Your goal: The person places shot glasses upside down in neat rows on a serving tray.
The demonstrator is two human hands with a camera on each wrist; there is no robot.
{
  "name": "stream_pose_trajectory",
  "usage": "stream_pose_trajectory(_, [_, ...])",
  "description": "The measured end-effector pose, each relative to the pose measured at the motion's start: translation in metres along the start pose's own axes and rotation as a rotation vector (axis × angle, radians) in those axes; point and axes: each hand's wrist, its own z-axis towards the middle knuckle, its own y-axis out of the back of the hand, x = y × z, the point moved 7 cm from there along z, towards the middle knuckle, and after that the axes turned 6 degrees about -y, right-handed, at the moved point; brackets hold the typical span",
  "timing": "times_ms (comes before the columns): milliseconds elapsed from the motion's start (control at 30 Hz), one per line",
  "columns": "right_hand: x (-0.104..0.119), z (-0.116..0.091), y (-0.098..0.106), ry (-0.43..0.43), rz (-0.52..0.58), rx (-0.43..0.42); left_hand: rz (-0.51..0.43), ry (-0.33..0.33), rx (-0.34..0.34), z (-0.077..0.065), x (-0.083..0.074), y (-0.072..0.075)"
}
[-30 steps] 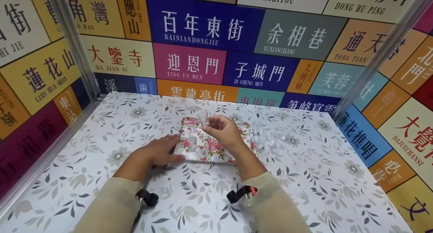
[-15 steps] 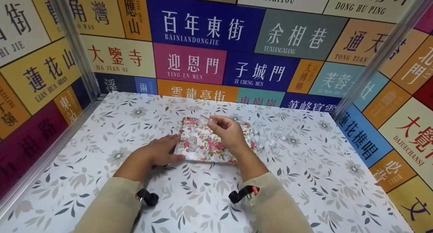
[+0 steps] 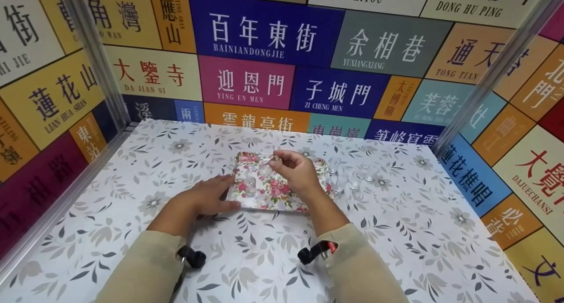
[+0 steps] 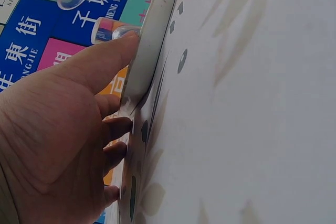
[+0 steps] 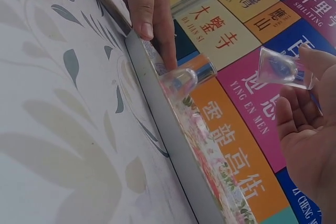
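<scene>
Above the floral tray (image 3: 274,199), clear tapered cup (image 5: 282,68)

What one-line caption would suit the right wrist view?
Right hand holds a clear cup above a floral tray where another clear cup stands, the left hand at the tray's edge.

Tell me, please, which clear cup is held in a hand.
The clear cup in the right hand, above the floral tray; one other cup rests on the tray, and the remaining cups are to its right.
</scene>
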Motion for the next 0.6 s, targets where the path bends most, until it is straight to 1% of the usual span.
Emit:
stream_pose_trajectory(167, [-0.005, 0.000, -0.002, -0.035, -0.030, 0.023, 0.007, -0.009, -0.006, 0.002, 0.001, -0.001])
stream_pose_trajectory(333, [-0.014, 0.000, -0.009, -0.093, -0.072, 0.085, 0.004, -0.010, -0.006, 0.003, 0.002, -0.001])
stream_pose_trajectory(467, [-0.022, 0.001, -0.014, -0.150, -0.145, 0.122, 0.002, -0.005, -0.006, 0.003, 0.002, -0.001])
stream_pose_trajectory(600, [-0.030, 0.001, -0.017, -0.202, -0.205, 0.123, -0.002, -0.002, -0.005, 0.002, 0.003, 0.000])
